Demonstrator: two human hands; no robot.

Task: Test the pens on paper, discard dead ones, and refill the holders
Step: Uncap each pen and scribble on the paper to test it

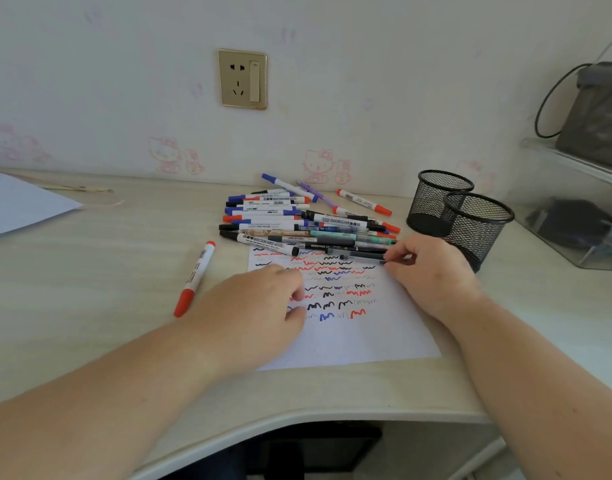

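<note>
Pens and whiteboard markers with blue, black and red caps point(297, 220) lie heaped in a loose pile on the pale wood-grain worktop point(89, 271), the near edge of the pile resting on the far end of a white sheet of paper point(366, 337). That sheet is covered with rows of short black, red and blue test scribbles. The right hand point(432, 271) sits at the sheet's right edge, its thumb and fingertips pinching the end of a slim black pen point(361, 255) that lies almost flat along the near side of the pile; this grip is grasping the pen. The left hand point(259, 306) rests on the left part of the sheet with its fingers loosely curled down onto the paper, a released grip that grasps no pen.

One red-capped white marker point(194, 278) lies alone on the worktop, apart from the pile and just left of the sheet. Two more red-capped markers point(363, 201) lie at the far right of the pile. Two round black wire-mesh holders point(477, 223) stand touching each other to the right of the pile, beside the right hand. Another white sheet point(17, 202) lies at the far left edge. A gold-framed wall socket point(242, 79) is set in the wall behind the worktop, and a clear plastic box point(571, 216) stands at the far right with a grey bag point(599, 112) on top of it.
</note>
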